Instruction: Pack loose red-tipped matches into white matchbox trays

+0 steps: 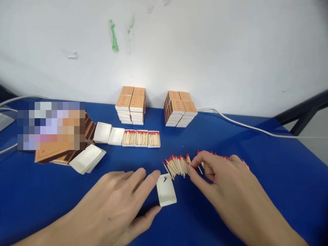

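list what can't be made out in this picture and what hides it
Head view: part of the loose matches, hidden behind the right hand.
Head view: part of the matchbox sleeves, covered by a pixelated patch.
Head view: print on the stacked matchboxes, too small and blurred to read.
Head view: left forearm, cut off by the bottom edge.

Blue tabletop (pixel 263 152) against scuffed white wall (pixel 217 48).

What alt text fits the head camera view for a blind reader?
A person's left hand holds a small white tray while the right hand touches loose matches on a blue table. Beyond stand two matchbox stacks and three filled trays.
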Demonstrator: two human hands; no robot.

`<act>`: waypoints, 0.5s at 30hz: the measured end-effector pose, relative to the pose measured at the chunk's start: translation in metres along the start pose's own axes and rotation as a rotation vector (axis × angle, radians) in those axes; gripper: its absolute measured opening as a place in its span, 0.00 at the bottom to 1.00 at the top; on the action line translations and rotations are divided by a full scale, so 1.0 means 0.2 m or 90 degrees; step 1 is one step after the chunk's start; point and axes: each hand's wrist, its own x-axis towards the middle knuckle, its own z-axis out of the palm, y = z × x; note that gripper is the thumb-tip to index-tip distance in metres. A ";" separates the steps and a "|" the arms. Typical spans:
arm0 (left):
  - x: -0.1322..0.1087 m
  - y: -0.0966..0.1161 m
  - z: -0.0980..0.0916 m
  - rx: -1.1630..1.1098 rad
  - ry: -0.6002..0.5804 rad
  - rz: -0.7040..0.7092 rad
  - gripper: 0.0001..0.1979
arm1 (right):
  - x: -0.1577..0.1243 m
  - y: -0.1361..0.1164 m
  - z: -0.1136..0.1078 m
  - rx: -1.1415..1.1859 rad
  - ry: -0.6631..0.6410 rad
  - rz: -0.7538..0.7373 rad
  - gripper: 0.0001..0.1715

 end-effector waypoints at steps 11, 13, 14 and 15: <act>-0.01 -0.01 0.01 -0.006 0.002 0.004 0.20 | 0.02 -0.02 0.00 0.019 0.020 -0.001 0.18; -0.01 -0.01 0.01 -0.007 0.004 0.005 0.21 | 0.01 -0.01 0.01 0.019 0.012 0.020 0.19; -0.01 -0.01 0.01 -0.008 0.001 0.005 0.21 | 0.01 -0.01 0.01 0.019 0.007 0.030 0.19; -0.01 -0.01 0.01 -0.009 -0.001 0.005 0.21 | 0.01 -0.01 0.01 0.019 0.000 0.038 0.19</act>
